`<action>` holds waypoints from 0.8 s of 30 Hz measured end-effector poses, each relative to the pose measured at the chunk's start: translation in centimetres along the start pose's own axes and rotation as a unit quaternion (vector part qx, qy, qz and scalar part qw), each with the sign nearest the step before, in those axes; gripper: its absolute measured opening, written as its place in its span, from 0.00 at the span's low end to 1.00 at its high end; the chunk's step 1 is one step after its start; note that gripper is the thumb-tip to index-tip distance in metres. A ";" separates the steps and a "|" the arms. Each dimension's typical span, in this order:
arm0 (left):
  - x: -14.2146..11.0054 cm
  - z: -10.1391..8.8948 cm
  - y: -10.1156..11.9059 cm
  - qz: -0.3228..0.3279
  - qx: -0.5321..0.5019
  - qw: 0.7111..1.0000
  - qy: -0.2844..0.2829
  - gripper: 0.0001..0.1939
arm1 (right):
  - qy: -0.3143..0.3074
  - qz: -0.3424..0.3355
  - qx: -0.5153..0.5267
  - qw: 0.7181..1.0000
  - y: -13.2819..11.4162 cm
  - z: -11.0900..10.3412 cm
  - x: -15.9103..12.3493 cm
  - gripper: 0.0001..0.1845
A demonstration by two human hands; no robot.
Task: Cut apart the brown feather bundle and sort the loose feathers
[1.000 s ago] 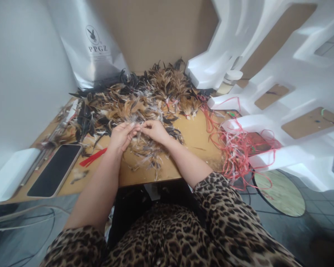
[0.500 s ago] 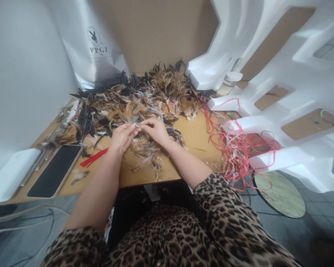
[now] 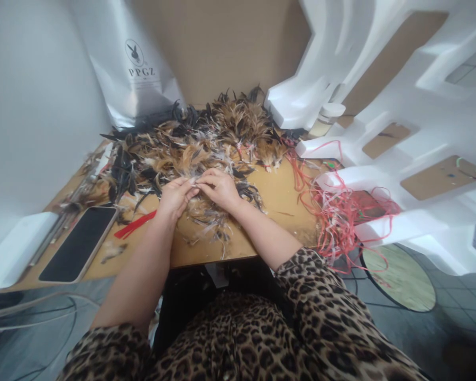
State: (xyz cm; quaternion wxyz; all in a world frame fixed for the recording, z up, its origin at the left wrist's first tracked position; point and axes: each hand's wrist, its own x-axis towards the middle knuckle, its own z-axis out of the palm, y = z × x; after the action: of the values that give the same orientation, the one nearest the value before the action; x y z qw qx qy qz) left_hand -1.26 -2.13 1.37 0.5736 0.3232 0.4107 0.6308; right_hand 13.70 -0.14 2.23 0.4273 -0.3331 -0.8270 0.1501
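My left hand (image 3: pixel 175 198) and my right hand (image 3: pixel 219 189) meet at the fingertips above the near side of a feather pile (image 3: pixel 188 153). Both are closed in a pinch on a feather (image 3: pixel 193 181), of which only pale fluff shows between the fingers. The pile is brown, black and white, and loose feathers (image 3: pixel 214 217) lie beneath my right wrist. A bundle of red strips (image 3: pixel 135 225) rests on the table beside my left wrist.
On the left are a phone (image 3: pixel 79 243) and a white box-shaped device (image 3: pixel 18 248) with a cable. A silver bag (image 3: pixel 138 90) stands behind. Tangled pink-red ribbons (image 3: pixel 341 211) hang over white foam packing (image 3: pixel 381 153) on the right, near a lidded jar (image 3: pixel 327 119). The wooden table (image 3: pixel 277 196) ends near my body.
My right hand has shifted slightly left and its fingers have bent closer over my left fingertips. My left hand has barely moved, and the things around stay put.
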 end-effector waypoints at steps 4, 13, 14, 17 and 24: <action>0.0 0.1 -0.1 0.000 0.003 1.000 0.008 0.09 | -0.004 -0.020 -0.042 0.999 0.0 0.2 -0.1 0.14; -0.1 0.4 -0.7 0.017 -0.008 1.000 0.004 0.11 | -0.013 -0.046 -0.112 0.993 -0.2 0.4 -0.1 0.17; -0.2 0.5 -0.7 0.018 -0.009 1.000 0.006 0.11 | -0.016 -0.045 -0.122 0.991 -0.2 0.4 0.0 0.18; -0.3 0.7 -0.7 0.021 -0.013 1.000 0.009 0.12 | -0.021 -0.045 -0.140 0.989 -0.5 0.2 0.0 0.19; -0.4 0.7 -0.7 0.006 -0.028 1.000 -0.001 0.12 | -0.028 -0.067 -0.168 0.983 -0.8 0.1 -0.1 0.19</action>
State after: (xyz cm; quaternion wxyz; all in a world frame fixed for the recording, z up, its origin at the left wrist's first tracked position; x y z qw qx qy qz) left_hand -0.23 -2.42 1.07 0.5791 0.3098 0.3902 0.6453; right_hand 13.37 -0.75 2.55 0.3513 -0.3398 -0.8723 -0.0102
